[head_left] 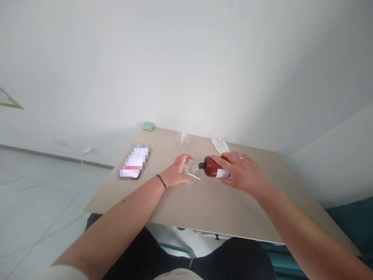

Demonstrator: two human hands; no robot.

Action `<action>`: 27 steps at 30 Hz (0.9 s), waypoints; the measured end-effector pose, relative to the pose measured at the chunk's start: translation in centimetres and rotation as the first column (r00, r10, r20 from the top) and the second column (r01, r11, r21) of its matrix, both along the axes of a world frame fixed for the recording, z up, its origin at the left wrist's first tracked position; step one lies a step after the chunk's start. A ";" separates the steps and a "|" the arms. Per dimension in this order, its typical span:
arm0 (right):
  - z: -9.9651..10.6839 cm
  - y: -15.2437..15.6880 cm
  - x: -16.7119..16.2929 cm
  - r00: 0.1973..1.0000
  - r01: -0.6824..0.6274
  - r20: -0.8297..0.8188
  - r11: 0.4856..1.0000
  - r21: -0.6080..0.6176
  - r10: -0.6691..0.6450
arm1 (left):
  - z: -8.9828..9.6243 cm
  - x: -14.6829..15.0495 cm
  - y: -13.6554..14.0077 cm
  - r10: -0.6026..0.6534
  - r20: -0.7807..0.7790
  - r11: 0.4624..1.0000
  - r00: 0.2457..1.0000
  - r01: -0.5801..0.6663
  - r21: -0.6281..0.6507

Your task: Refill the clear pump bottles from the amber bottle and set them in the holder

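My right hand (243, 171) grips a brown bottle (211, 166) with a white label, tilted onto its side so its black-ringed neck points left. The bottle's mouth is at the rim of a small clear container (192, 168). Around that container's left side curl the thumb and fingers of my left hand (176, 172). A thin pale stick (193, 176) lies across the container's near side. Whether liquid is flowing between the two is too small to tell.
Behind my hands, a clear square tray (178, 146) bears a small white-topped dropper-like piece (183, 138). A crumpled white tissue (220, 145) lies to its right. At the left are a phone (134, 161) and a green case (148, 126). The wall borders the table's (227, 210) back edge.
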State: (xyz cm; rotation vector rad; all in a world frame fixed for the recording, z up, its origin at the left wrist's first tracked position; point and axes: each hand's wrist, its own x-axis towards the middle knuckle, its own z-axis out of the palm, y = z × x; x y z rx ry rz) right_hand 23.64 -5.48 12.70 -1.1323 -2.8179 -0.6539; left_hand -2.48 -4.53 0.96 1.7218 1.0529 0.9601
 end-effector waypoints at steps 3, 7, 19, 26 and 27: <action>0.0 0.0 0.0 1.000 0.005 0.007 1.000 -0.008 -0.005 | -0.1 0.0 0.0 -0.005 -0.014 1.000 1.000 0.005 0.009; 0.1 0.0 -0.1 1.000 0.010 0.012 1.000 -0.017 -0.010 | -0.2 0.0 0.0 -0.008 -0.009 1.000 1.000 0.008 0.020; 0.2 0.0 -0.1 1.000 -0.006 -0.013 1.000 -0.013 0.006 | 0.1 0.0 -0.1 -0.010 -0.014 1.000 1.000 0.010 0.013; 0.2 -0.1 -0.2 1.000 -0.014 -0.018 1.000 -0.011 0.014 | 0.0 0.0 0.0 -0.011 0.012 1.000 1.000 0.011 0.026; 0.2 -0.1 -0.2 1.000 -0.015 -0.017 1.000 -0.006 0.015 | 0.0 0.0 0.0 -0.015 0.017 1.000 1.000 0.014 0.024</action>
